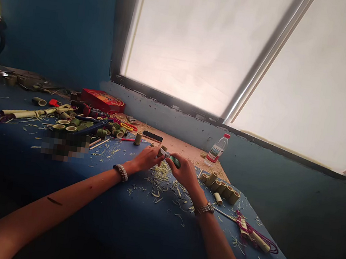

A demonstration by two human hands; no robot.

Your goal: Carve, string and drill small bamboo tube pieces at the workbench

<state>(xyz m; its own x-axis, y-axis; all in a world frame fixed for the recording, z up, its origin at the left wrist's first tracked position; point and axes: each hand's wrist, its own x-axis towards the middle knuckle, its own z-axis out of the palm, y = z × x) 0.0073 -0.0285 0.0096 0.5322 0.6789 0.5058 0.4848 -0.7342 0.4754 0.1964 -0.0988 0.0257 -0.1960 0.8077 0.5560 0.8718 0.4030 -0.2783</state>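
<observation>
My left hand (146, 159), a beaded bracelet at its wrist, is closed around a short bamboo tube (164, 148), mostly hidden by the fingers. In my right hand (185, 173) is a knife (174, 161) with a green handle. Its pale blade lies against or just in front of the tube; the exact contact is too small to make out. Below both hands, a heap of thin bamboo shavings (161, 172) covers part of the blue table (122, 220). One bamboo tube (138, 138) stands upright beyond my left hand.
Right of my hands, several cut bamboo tubes (222, 188) stand near a water bottle (215, 150). Purple cord (265, 239) lies by the right edge. A black phone (152, 136), a red box (103, 101) and piled bamboo pieces (71, 129) lie toward the back and left.
</observation>
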